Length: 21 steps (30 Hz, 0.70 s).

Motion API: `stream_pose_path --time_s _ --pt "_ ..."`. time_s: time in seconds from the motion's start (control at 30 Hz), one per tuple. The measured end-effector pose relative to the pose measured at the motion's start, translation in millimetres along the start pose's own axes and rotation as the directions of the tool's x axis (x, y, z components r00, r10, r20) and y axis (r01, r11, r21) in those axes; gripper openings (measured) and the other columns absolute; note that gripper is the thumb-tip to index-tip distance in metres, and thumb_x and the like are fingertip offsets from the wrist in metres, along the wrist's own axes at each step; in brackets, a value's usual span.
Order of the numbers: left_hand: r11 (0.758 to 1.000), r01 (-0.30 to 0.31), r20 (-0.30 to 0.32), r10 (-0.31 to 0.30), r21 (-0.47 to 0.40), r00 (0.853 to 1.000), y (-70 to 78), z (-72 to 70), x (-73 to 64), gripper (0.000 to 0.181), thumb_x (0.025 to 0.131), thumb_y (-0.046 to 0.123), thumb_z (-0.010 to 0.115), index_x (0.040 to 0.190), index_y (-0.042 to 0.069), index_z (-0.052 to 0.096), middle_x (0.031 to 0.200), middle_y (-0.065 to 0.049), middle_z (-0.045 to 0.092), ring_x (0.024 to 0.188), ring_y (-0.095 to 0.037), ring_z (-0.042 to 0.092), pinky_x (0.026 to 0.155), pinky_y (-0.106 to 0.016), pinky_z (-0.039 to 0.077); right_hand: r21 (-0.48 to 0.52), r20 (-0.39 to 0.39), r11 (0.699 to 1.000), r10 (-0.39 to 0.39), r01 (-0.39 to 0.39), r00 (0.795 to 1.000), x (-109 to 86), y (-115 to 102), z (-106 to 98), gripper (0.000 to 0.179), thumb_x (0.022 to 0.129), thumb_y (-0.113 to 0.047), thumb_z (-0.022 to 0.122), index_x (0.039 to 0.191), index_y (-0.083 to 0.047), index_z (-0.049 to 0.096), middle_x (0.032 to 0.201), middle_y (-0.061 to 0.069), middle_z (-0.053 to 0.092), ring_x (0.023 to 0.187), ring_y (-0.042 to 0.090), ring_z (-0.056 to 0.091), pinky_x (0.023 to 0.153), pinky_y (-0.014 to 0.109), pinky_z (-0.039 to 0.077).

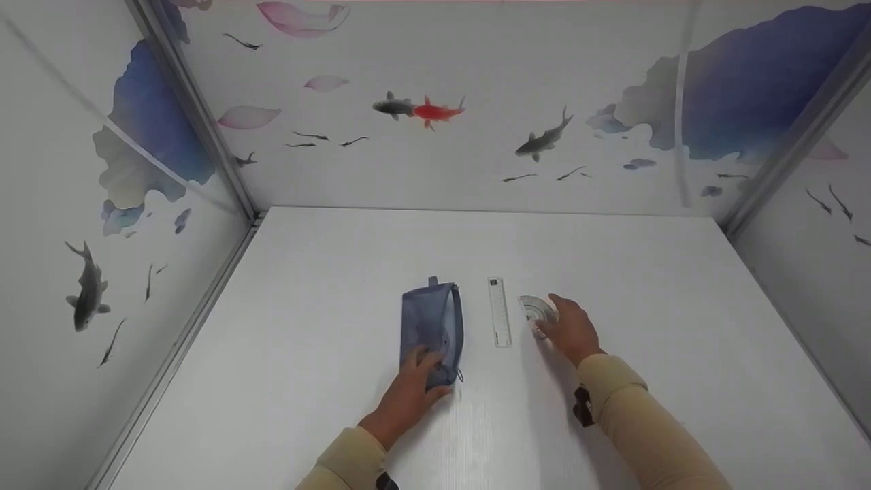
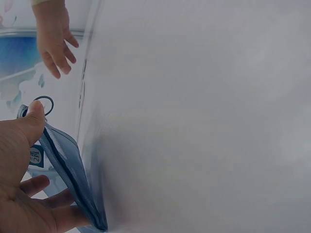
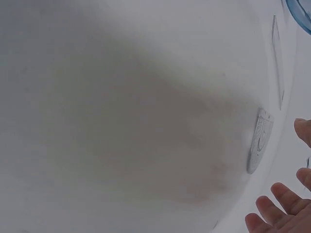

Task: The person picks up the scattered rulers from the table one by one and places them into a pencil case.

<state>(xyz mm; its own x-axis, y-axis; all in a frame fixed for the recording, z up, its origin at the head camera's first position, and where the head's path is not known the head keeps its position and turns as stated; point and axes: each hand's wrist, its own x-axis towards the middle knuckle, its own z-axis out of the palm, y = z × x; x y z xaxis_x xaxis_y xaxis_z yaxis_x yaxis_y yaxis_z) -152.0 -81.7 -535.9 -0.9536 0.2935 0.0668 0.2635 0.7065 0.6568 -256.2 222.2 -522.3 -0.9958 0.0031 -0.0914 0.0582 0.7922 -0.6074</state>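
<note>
A blue zippered mesh pouch point(image 1: 418, 316) lies on the white table, its zipped side gaping to the right. My left hand point(image 1: 408, 395) holds its near end; in the left wrist view the thumb presses by a small cord loop point(image 2: 47, 103) and the fingers reach to the pouch's edge. To the right, my right hand point(image 1: 575, 330) hovers with spread fingers over a clear protractor point(image 1: 533, 306). The right wrist view shows a gap between those fingers and the protractor point(image 3: 261, 141). Between pouch and protractor lies a clear straight ruler point(image 1: 499, 313).
The white tabletop point(image 1: 306, 286) is bounded by a back wall point(image 1: 442, 170) and side walls printed with fish and petals. Metal trim point(image 1: 197, 102) runs along the left corner. A dark strap point(image 1: 583, 407) sits at my right wrist.
</note>
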Motion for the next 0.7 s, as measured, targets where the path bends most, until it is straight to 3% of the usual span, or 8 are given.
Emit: stream_pose_path --time_s 0.7 --pt "1.000 0.001 0.004 -0.001 -0.024 1.000 0.2 -0.4 1.0 0.057 0.089 0.029 0.069 0.138 0.014 0.046 0.142 -0.020 0.035 0.125 -0.036 0.049 0.097 -0.048 0.046 0.101 0.016 0.994 0.048 -0.050 0.999 12.7 13 5 0.064 0.096 -0.024 0.058 0.148 0.001 0.030 0.148 0.028 0.034 0.138 0.044 0.027 0.113 0.054 0.022"
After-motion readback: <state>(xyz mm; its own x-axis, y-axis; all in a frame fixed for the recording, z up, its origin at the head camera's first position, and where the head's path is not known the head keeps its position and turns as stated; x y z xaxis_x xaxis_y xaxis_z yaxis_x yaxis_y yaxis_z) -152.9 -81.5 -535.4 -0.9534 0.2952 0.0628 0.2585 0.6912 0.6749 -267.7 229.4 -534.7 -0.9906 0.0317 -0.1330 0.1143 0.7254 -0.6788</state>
